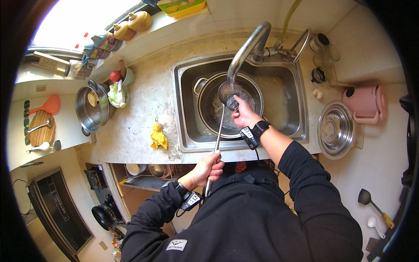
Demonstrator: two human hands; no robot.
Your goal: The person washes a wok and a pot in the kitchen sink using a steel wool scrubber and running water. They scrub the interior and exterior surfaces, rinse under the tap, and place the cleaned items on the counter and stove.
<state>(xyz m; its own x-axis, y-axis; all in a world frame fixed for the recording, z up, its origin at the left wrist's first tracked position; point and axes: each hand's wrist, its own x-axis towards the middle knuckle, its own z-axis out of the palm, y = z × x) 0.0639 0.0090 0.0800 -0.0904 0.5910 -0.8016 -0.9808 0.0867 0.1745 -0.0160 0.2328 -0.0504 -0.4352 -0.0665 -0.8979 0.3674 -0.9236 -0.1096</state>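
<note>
My left hand (207,170) is closed around the long metal handle of a ladle (221,124). The ladle's round bowl lies over a steel pot (202,111) in the sink, beneath the faucet (242,54). In my right hand (245,113) is a dark grey steel-wool scrubber (234,101), gripped by the fingers right beside the ladle's bowl. Water runs from the spout onto the ladle and into the pot. The pot holds water, and my right hand hides part of its inside.
The steel sink (183,139) surrounds the pot. A yellow cloth (159,137) lies on the counter to the left, with a two-handled pot (103,114) beyond it. Right of the sink stand a steel basin (336,129) and a pink appliance (367,105).
</note>
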